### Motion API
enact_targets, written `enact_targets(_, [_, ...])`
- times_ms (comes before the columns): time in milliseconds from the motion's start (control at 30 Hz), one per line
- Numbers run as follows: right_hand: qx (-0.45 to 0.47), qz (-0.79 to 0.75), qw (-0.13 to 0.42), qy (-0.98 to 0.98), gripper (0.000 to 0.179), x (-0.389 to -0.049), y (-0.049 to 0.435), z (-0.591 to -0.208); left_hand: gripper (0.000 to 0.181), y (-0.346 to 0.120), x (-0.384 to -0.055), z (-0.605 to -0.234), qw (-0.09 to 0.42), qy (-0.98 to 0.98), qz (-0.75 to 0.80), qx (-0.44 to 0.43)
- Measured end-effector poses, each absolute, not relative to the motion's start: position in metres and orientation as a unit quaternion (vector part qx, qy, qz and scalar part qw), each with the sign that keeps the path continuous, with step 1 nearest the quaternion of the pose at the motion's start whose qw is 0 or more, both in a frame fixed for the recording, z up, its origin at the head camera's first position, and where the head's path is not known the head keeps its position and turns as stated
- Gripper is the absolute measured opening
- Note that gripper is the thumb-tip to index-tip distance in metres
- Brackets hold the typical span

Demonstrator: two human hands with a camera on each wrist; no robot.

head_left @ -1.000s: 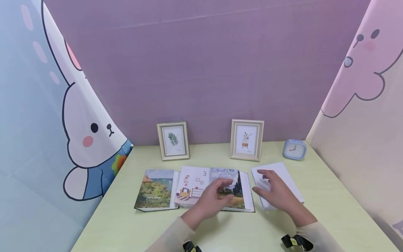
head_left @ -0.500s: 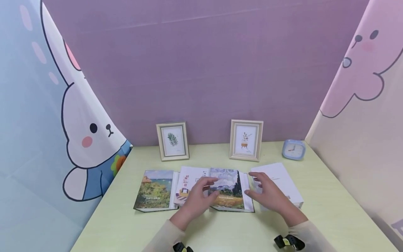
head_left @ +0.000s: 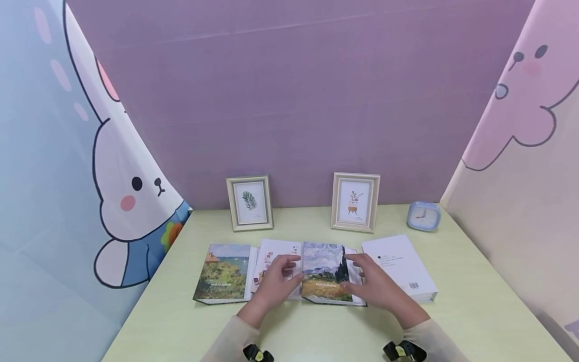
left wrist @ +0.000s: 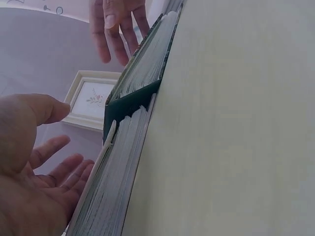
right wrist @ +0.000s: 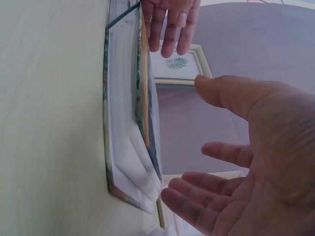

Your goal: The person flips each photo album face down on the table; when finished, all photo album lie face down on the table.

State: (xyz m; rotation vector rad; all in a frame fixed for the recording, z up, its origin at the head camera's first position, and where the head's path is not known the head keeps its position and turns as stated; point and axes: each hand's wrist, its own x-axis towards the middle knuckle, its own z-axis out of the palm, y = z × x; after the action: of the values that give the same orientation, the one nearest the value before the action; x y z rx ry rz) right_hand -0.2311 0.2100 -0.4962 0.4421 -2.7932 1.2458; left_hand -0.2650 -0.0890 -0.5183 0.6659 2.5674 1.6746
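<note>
A photo album [head_left: 322, 271] with a painted landscape cover lies on the table between my two hands. My left hand [head_left: 272, 284], fingers relaxed and apart from the thumb, hovers over a white illustrated book [head_left: 271, 247] at the album's left edge. Over the album's right edge hangs my right hand [head_left: 377, 284], thumb and fingers spread with nothing between them. In the right wrist view that album's cover [right wrist: 145, 93] is slightly raised, its pages fanned below my right hand [right wrist: 261, 147]. The left wrist view shows my left hand [left wrist: 39, 157] above the white book's page edges [left wrist: 110, 182].
Another photo album [head_left: 221, 274] with a seaside painting lies at the left. A thick white book [head_left: 402, 266] lies tilted at the right. Two picture frames [head_left: 250, 203] stand behind, with a blue clock [head_left: 423, 216] at the back right of the pale green table [head_left: 470, 281].
Both hands have shifted left: the right from over the thick white book to the landscape album's right edge, the left off that album to over the illustrated book. The books have not moved.
</note>
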Motion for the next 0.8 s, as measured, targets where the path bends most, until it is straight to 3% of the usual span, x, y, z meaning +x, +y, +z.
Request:
enact_targets(600, [0.185,0.356,0.063,-0.914,0.068,-0.23,0.207,-0.517,0.053,-0.085,-0.26,-0.517,0.053,0.807,0.552,0.2])
enact_targets(800, [0.169,0.374,0.048,-0.911,0.065,-0.231,0.209,-0.519,0.054,-0.085,-0.26,-0.517,0.059,0.809,0.55,0.2])
